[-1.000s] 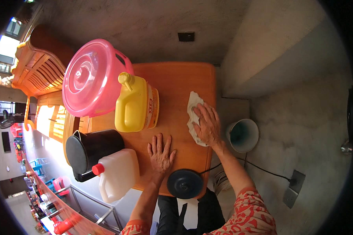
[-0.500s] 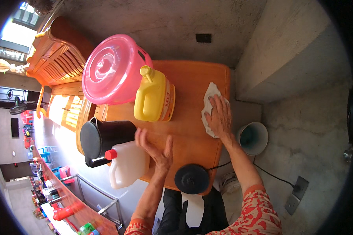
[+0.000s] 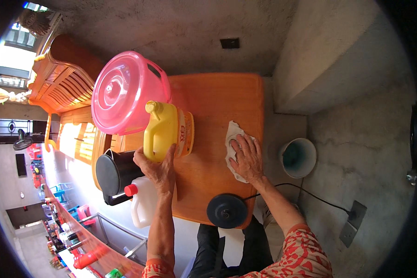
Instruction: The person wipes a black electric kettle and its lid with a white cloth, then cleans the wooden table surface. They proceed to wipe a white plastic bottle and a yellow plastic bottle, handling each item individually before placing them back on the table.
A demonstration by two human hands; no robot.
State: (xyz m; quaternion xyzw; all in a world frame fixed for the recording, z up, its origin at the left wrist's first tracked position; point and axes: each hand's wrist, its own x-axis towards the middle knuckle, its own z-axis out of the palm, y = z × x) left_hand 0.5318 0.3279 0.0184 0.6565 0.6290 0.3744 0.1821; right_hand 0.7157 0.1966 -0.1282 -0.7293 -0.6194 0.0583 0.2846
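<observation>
A yellow plastic jug [image 3: 164,132] stands on the orange-brown wooden table [image 3: 213,102]. My left hand [image 3: 157,171] grips its near lower end, with thumb and fingers on opposite sides. My right hand [image 3: 248,160] lies flat, fingers outstretched, on a white cloth [image 3: 231,148] by the table's right edge. Just left of my left hand is a black lidded pitcher [image 3: 120,171]. A whitish jug with a red cap [image 3: 143,201] is partly hidden behind my left wrist and forearm. Beyond the yellow jug sits a pink tub with a lid [image 3: 125,92].
At the table's near right corner lies a round black kettle base [image 3: 227,211]. Its cord runs to a wall socket [image 3: 354,217]. A bucket [image 3: 299,157] stands right of the table. A wooden bench [image 3: 65,78] is at far left, and concrete walls stand behind and to the right.
My left hand has moved forward and left from open air to the yellow jug, which has shifted slightly nearer. My right hand and the cloth have slid nearer along the table's right side.
</observation>
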